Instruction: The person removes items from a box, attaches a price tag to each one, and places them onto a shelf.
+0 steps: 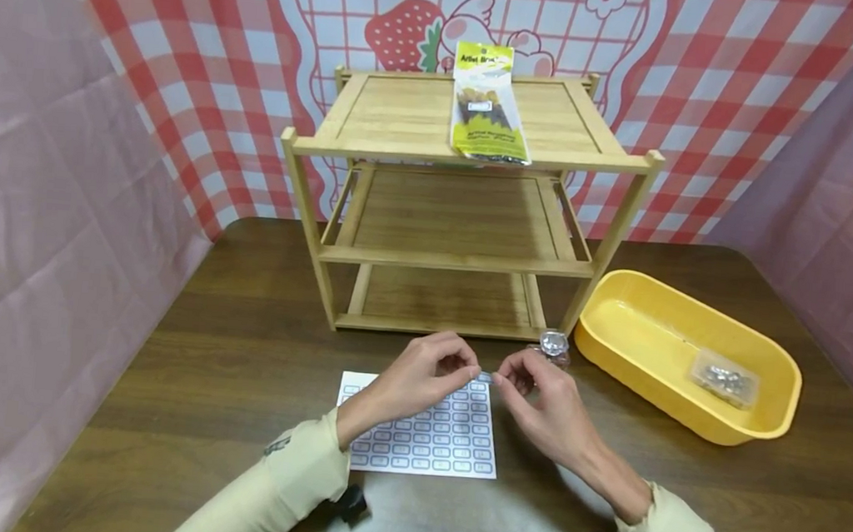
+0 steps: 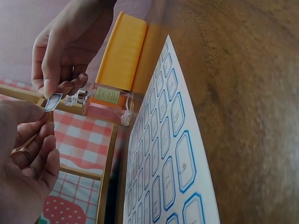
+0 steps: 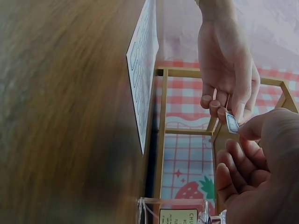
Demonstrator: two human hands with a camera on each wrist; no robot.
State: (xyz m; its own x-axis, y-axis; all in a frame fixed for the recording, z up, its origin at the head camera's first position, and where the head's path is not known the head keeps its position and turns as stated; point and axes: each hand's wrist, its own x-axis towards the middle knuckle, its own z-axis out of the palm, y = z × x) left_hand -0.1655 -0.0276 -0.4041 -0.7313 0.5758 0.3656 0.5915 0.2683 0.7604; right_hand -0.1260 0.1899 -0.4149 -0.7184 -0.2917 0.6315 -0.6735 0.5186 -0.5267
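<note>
The left hand and the right hand meet fingertip to fingertip, each pinching one end of a small blue-bordered label between thumb and forefinger, the other fingers loosely curled. The label is held in the air, raised off the tabletop, near the far right corner of a white label sheet. That sheet lies flat, printed with rows of blue-outlined boxes; the left hand and forearm cover part of it in the head view. Just beyond the right hand stands a clear glass bottle with a pale sticker on its front, near the front right leg of a wooden rack. The rack has three levels, and on its top one lies a yellow-topped packet marked "Artist", its lower end at the front edge and a small white label on its middle. To the right of the rack sits a yellow basin, set at a slant, with a translucent box of shiny bits inside. Behind everything hangs a red-and-white checked cloth with a strawberry print.
</note>
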